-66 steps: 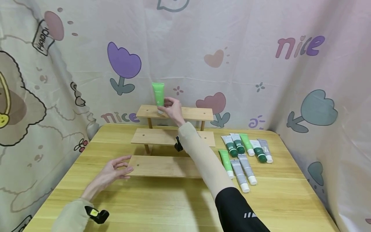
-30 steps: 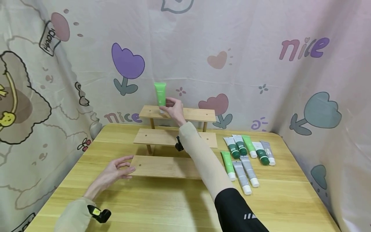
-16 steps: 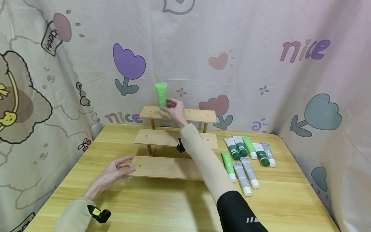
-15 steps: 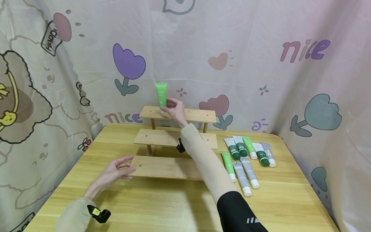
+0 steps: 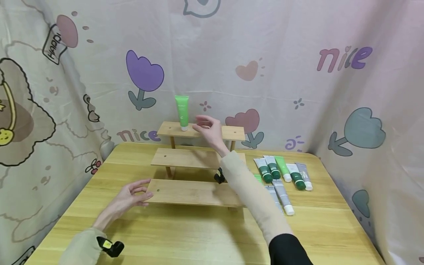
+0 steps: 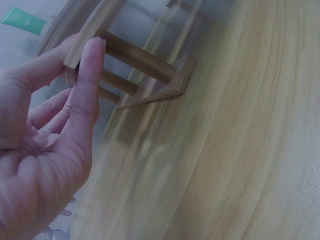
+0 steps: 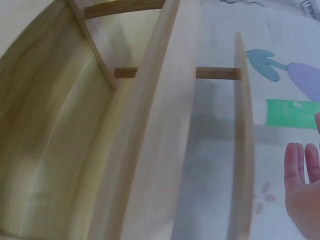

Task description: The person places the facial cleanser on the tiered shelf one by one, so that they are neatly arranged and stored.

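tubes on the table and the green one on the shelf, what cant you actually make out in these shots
- Print on the green tube: too small in the head view, blurred in both wrist views.
- Tubes on the table: the right sleeve covers part of the nearest ones, so no sure count.
- Right hand: cut off by the right wrist view's edge; only fingertips show.
- Whether the left hand touches the bottom shelf: both views unclear.
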Tool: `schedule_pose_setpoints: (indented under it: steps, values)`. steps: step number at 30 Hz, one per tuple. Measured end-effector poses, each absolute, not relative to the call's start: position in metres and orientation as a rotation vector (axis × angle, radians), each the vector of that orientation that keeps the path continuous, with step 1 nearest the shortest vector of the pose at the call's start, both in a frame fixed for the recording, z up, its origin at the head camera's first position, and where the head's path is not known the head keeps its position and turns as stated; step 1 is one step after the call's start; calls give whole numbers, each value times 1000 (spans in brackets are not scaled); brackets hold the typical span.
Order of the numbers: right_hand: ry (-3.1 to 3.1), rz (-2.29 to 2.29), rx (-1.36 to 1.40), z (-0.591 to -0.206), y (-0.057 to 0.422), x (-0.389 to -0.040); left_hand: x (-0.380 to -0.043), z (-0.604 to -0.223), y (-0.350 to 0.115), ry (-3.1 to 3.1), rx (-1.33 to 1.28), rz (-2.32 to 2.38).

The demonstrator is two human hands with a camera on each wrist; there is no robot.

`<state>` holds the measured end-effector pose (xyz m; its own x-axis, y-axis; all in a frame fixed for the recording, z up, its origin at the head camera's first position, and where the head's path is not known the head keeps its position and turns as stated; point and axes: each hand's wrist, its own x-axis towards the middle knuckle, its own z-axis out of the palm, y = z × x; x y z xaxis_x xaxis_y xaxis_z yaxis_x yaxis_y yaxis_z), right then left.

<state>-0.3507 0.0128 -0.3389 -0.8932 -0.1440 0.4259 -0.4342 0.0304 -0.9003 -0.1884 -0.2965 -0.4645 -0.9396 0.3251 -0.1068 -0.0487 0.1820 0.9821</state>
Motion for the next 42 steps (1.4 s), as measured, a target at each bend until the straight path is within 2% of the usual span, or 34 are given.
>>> schedule_pose_setpoints:
  steps: [17, 27, 42]
  values:
    - [-2044, 1745, 609, -363, 133, -297, -189, -462, -303, 2186, 284, 1811]
    - [-2073, 1670, 595, -393, 205, -270, -190, -463, -303, 2185, 282, 1794]
    - [-2286, 1418, 347, -441, 294, -219, -190, -466, -300, 2171, 309, 1809]
